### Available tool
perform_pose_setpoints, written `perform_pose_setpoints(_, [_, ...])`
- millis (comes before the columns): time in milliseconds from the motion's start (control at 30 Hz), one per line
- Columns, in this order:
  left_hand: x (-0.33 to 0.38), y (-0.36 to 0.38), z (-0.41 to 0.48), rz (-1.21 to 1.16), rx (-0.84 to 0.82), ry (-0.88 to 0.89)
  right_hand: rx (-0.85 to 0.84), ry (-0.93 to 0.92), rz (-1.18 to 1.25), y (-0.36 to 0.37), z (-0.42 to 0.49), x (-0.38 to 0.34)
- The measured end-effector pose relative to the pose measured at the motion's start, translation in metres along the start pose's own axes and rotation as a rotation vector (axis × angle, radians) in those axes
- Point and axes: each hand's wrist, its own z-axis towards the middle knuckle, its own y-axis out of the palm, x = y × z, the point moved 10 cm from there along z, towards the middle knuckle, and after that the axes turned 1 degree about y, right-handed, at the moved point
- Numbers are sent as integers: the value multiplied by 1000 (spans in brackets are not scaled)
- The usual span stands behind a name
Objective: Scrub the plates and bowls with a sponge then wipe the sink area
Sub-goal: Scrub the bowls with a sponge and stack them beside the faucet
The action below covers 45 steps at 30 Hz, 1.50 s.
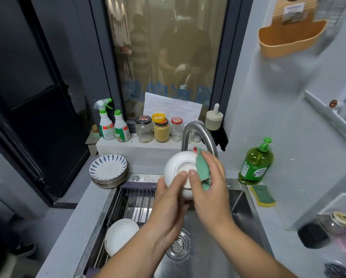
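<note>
Over the steel sink my left hand grips a white bowl, its underside turned toward me. My right hand presses a green cloth against the bowl's right side, thumb on the bowl's foot. A second white bowl leans in the drying rack at the sink's left. A stack of blue-patterned plates sits on the counter at the sink's back left corner. A yellow and green sponge lies on the right rim.
The curved faucet arches just behind the bowl. A green dish soap bottle stands at the right. Spray bottles and jars line the window ledge. The drain strainer is below my hands.
</note>
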Motion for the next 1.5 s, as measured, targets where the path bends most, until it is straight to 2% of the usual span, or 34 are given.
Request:
perform_pose_setpoints(133, [7, -12, 2, 258, -27, -58, -178, -12, 8, -3, 10, 5])
perform_pose_setpoints(200, [18, -15, 8, 366, -46, -40, -366, -38, -71, 3, 15, 4])
perform_pose_setpoints(300, [28, -7, 12, 553, -198, -94, -664, -81, -248, 13, 18, -2])
perform_pose_setpoints(367, [24, -1, 11, 592, -271, -167, -724, -94, -267, 13, 22, -6])
perform_pose_setpoints(433, [20, -3, 11, 517, -236, -213, -665, -78, -222, 12, 25, -8])
perform_pose_setpoints(567, [11, -10, 15, 223, -141, -208, -433, -58, -165, 8, 9, 2])
perform_pose_setpoints(700, [7, -7, 15, -66, -113, -208, -397, -147, -161, 21, -38, -2])
perform_pose_setpoints(800, [-2, 1, 7, -111, -130, -231, -319, -168, -163, 16, -24, -1])
perform_pose_setpoints(900, [-2, 4, 5, -74, -92, -217, -208, 2, -18, -1, 16, 14])
perform_pose_setpoints(967, [4, 4, 8, -112, -54, -187, -227, -26, -15, 3, 10, 11])
perform_pose_setpoints(1067, [8, 2, 12, -274, -9, -169, -360, -165, -123, 27, -26, -3])
perform_pose_setpoints(1133, [-2, 0, 10, -322, -1, -193, -376, -216, -193, 35, -36, -1])
perform_pose_setpoints(1200, [-15, 3, 6, -343, -3, -222, -266, -165, -168, 29, -22, 3])
perform_pose_setpoints(1300, [-27, 5, 3, -343, 6, -208, -87, 53, -25, 12, 3, 18])
perform_pose_setpoints(1367, [-31, 4, 3, -277, -7, -223, -96, 94, -15, 10, 9, 20])
perform_pose_setpoints(1500, [-37, -24, 5, 47, 22, -355, -269, 67, -147, 12, 21, 21])
